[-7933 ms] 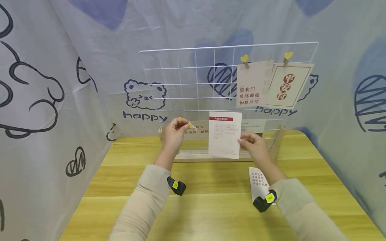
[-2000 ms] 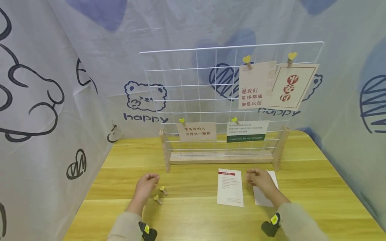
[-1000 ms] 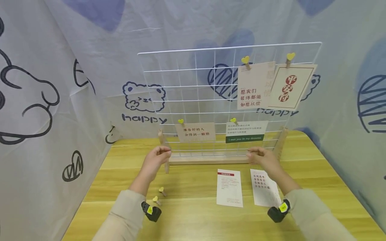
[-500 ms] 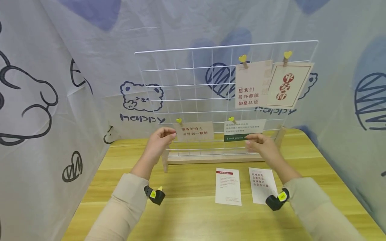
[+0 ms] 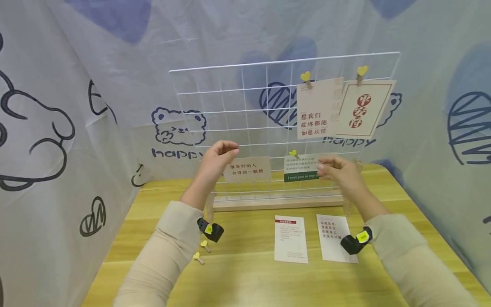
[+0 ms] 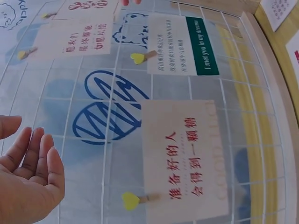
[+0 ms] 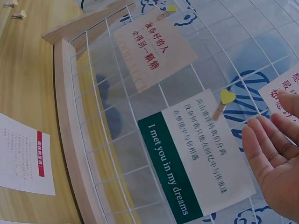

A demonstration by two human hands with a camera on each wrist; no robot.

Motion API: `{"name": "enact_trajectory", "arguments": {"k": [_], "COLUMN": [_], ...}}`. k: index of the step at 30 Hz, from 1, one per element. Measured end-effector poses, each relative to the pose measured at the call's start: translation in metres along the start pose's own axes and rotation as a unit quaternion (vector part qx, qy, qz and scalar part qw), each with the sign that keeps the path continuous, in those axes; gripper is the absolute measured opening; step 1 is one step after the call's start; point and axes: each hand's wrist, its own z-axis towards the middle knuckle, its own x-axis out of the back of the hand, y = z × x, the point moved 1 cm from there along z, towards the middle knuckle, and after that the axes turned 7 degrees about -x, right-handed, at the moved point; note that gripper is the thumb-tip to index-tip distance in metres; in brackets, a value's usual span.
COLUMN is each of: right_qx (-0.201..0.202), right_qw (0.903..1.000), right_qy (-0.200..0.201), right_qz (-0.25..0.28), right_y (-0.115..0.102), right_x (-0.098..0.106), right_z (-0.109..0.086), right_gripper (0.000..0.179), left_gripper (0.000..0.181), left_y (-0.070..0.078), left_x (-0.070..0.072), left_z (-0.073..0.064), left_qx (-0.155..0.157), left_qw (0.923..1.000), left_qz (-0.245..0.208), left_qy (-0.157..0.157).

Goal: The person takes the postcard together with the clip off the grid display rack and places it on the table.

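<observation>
My left hand (image 5: 215, 164) is raised before the lower left of the white wire grid (image 5: 230, 128), fingers loosely bent and holding nothing. In the left wrist view it is beside a cream card (image 6: 180, 158) pinned by a yellow heart clip (image 6: 131, 200). My right hand (image 5: 343, 172), also bare, overlaps the right end of the green-banded card (image 5: 291, 175) in the head view. The right wrist view shows its relaxed fingers beside that card, which hangs from another heart clip (image 7: 227, 96). Higher on the grid hang a pinkish card (image 5: 316, 108) and a red-bordered card (image 5: 366, 108).
On the wooden table (image 5: 238, 281) lie a white card with a red band (image 5: 290, 245) and a white card with red text (image 5: 333, 232). Two heart clips (image 5: 205, 245) lie at the left. A wooden base (image 5: 276, 203) supports the grid; a patterned curtain (image 5: 126, 55) stands behind.
Earliest, the left hand held a heart clip and the right held the red-banded card; both were then put down on the table. Since then, both empty hands have risen toward the grid.
</observation>
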Motion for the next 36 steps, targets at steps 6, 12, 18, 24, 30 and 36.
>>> {"name": "enact_trajectory", "arguments": {"k": [6,12,18,24,30,36], "right_qx": [0.003,0.024,0.053,0.076,0.077,0.074], "right_qw": [0.999,0.9994,0.9976,0.9936,0.9937,0.9907], "right_qy": [0.02,0.02,0.03,0.047,0.071,0.104], "right_qz": [-0.04,-0.016,0.033,0.069,0.039,0.048], "right_y": [-0.008,-0.014,-0.024,-0.035,-0.052,-0.03], "right_x": [0.004,0.007,0.015,0.025,0.032,0.052], "right_z": [0.005,0.01,0.015,0.022,0.02,0.056], "right_gripper": [0.049,0.044,0.036,0.031,0.033,0.033], "left_gripper": [0.026,0.024,0.024,0.026,0.026,0.031], "left_y": [0.015,0.03,0.045,0.059,0.071,0.083], "left_x": [-0.008,-0.016,-0.031,-0.045,-0.056,-0.067], "left_z": [0.016,0.032,0.046,0.058,0.067,0.077], "left_qx": [-0.026,-0.055,-0.069,-0.08,-0.101,-0.125], "left_qw": [0.9996,0.9984,0.9975,0.9963,0.9937,0.9911], "left_qz": [-0.001,-0.011,-0.009,0.018,0.037,0.034], "left_qy": [0.012,0.013,0.003,-0.026,-0.03,-0.031]}}
